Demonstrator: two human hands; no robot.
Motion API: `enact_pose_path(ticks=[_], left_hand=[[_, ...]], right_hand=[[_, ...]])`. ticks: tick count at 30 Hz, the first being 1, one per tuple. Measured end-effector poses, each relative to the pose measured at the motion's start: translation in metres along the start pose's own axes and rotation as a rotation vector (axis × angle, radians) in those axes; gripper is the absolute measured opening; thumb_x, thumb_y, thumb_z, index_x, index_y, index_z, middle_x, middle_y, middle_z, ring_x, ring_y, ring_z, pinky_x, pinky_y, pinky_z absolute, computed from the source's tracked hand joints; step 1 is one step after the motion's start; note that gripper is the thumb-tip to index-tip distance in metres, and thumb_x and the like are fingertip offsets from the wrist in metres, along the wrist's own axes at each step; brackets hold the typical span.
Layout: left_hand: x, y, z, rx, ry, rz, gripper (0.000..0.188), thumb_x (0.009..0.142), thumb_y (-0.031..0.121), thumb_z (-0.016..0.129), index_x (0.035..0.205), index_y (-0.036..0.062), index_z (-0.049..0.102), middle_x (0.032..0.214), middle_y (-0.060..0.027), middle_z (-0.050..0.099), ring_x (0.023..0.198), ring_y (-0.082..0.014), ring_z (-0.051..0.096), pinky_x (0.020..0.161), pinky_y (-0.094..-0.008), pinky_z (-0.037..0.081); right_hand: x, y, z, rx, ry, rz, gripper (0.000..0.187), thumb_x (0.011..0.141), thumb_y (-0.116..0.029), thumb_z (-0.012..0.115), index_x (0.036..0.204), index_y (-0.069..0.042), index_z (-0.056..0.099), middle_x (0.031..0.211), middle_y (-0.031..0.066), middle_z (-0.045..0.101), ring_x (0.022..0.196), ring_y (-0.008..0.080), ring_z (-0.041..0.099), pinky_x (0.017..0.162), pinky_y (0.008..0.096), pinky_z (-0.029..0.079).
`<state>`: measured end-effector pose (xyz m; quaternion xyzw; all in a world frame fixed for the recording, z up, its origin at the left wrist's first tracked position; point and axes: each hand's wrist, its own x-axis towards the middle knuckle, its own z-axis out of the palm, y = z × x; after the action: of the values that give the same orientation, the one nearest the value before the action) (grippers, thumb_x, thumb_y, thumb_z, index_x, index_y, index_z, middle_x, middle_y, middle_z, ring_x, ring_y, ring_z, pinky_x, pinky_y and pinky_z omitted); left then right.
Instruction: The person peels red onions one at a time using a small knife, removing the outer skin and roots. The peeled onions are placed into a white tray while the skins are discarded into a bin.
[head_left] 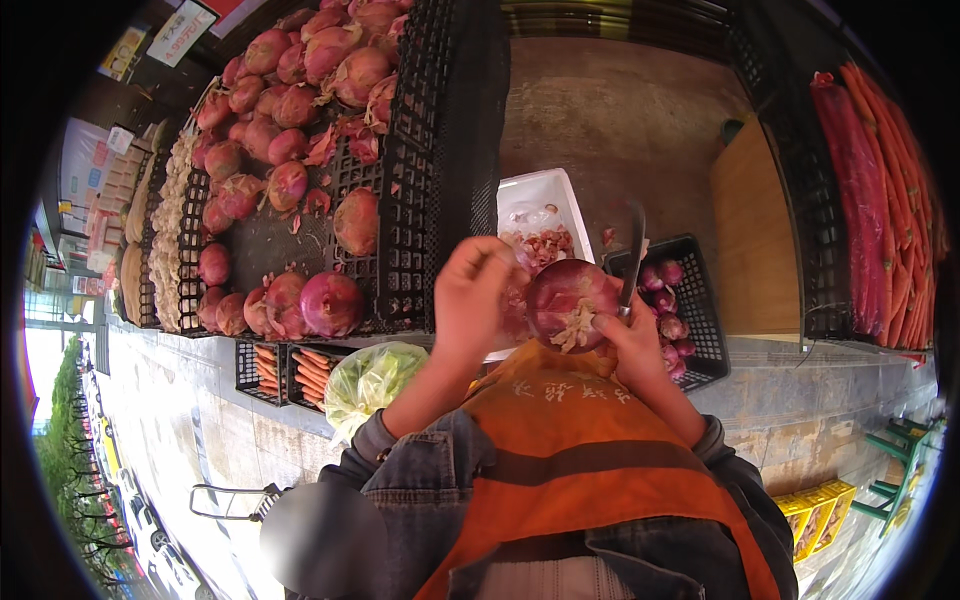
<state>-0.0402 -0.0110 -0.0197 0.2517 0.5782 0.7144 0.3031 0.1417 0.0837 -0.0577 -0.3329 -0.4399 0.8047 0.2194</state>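
A large red onion (560, 290) with torn, papery skin is held in front of my orange apron. My right hand (634, 350) is closed round a knife, its curved blade (637, 245) pointing up and away, while the thumb presses on the onion. At the onion's left side, my left hand (474, 290) has its fingers drawn together; they are slightly blurred, and whatever is in them cannot be made out. Underneath, a white foam box (578, 215) contains loose onion skins (545, 246), partly hidden by the onion and left hand.
Red onions (331, 304) fill much of a black crate (405, 240) on the left. A lower black crate (712, 330) right of my hands carries smaller purple onions (672, 325). Carrots (900, 220) lie far right. Bagged leafy greens (372, 385) sit beside my left forearm.
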Motion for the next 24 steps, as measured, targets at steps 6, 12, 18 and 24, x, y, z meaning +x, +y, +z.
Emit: enact_pose_path(ticks=[6,12,18,24], left_hand=[[0.01,-0.01,-0.008,-0.133,-0.034,-0.242,0.013,0.094,0.007,0.051,0.105,0.0022,0.058,0.086,-0.0058,0.063,0.073,-0.0152,0.063,0.072,-0.0291,0.054],[0.014,-0.011,0.003,0.724,-0.134,0.389,0.037,0.084,0.004,0.058,0.121,0.0046,0.056,0.123,-0.0144,0.051,0.106,-0.0254,0.057,0.086,-0.0307,0.048],[0.006,0.0,0.021,0.784,-0.288,0.562,0.021,0.085,0.007,0.061,0.106,0.0002,0.059,0.09,-0.0087,0.063,0.082,-0.0207,0.062,0.073,-0.0309,0.051],[0.011,-0.007,0.006,-0.105,-0.089,-0.205,0.015,0.095,0.008,0.047,0.098,-0.0014,0.058,0.085,-0.0068,0.061,0.076,-0.0147,0.06,0.072,-0.0286,0.052]], right_hand=[[0.006,0.005,-0.003,0.267,0.084,-0.059,0.043,0.084,-0.008,0.056,0.125,-0.002,0.047,0.089,0.0036,0.061,0.06,0.0082,0.055,0.049,0.0213,0.044],[0.005,0.001,-0.005,0.164,0.154,-0.117,0.043,0.084,-0.006,0.059,0.125,-0.002,0.048,0.087,0.0025,0.061,0.057,0.0069,0.052,0.047,0.0205,0.042],[0.005,0.007,-0.003,0.143,0.176,-0.116,0.044,0.083,-0.005,0.061,0.125,-0.001,0.048,0.088,0.0023,0.062,0.058,0.0064,0.052,0.047,0.0207,0.042],[0.011,0.015,-0.012,0.338,0.162,-0.067,0.042,0.086,-0.011,0.056,0.126,-0.002,0.046,0.096,0.0038,0.062,0.068,0.0085,0.058,0.049,0.0216,0.044]])
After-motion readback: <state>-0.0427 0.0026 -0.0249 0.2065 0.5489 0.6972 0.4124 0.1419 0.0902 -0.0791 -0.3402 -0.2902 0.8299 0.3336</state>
